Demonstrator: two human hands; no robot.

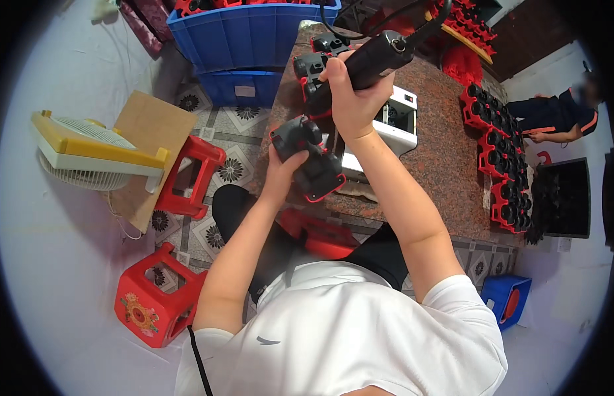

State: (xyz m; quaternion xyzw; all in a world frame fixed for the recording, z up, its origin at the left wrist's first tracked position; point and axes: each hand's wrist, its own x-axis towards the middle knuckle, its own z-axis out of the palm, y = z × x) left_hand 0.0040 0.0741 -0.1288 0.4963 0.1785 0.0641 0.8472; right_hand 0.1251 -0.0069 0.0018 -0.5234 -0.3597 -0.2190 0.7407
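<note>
My left hand (280, 173) is closed around a black plastic assembly with red edges (318, 173), held tilted by the near left edge of the table. My right hand (353, 99) grips a thick black electric screwdriver (383, 58) with a cord at its upper end. The tool slants down and left, its lower end close above the assembly; whether the tip touches it I cannot tell. Beneath my right wrist stands a white box-shaped machine (404, 140), partly hidden by the forearm. Similar black-and-red assemblies (311, 66) sit along the table's left edge beyond my hands.
Several rows of black-and-red assemblies (501, 153) line the right side of the speckled stone table (445, 178). Blue crates (244, 39) are stacked at the far left. Red stools (155, 300) and a yellow-and-white fan (96, 148) stand left. Another person (551, 115) is at the far right.
</note>
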